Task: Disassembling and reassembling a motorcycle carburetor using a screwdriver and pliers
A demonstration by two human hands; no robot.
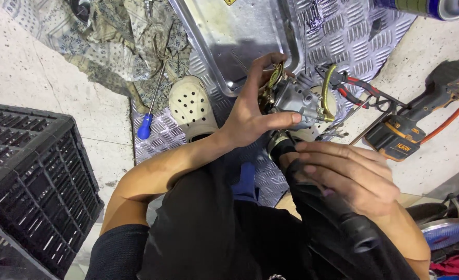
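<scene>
Left hand (pixel 250 116): fingers closed around a grey metal carburettor (pixel 291 98), held above checker plate (pixel 162 132). Right hand (pixel 351 176): fingers curled on a black hose (pixel 338 223) below it. Nearby: steel tray (pixel 229 31), pliers (pixel 359 88), blue-handled screwdriver (pixel 149 116), cordless driver (pixel 421 114), black crate (pixel 27 176).

1. The left forearm runs bare from about 7 o'clock up toward the centre, elbow bent and pressed against the left thigh.
2. The left hand (pixel 250 111) sits just above centre, wrist cocked, fingers reaching toward 12 o'clock and the thumb stretched toward 3 o'clock in a loose clasp.
3. The right hand (pixel 351 173) lies at about 4 o'clock, palm down, fingers curled leftward toward 9 o'clock; it seems to be gripping, though blur hides the fingertips.
4. The right wrist and forearm trail off toward 5 o'clock.
</scene>
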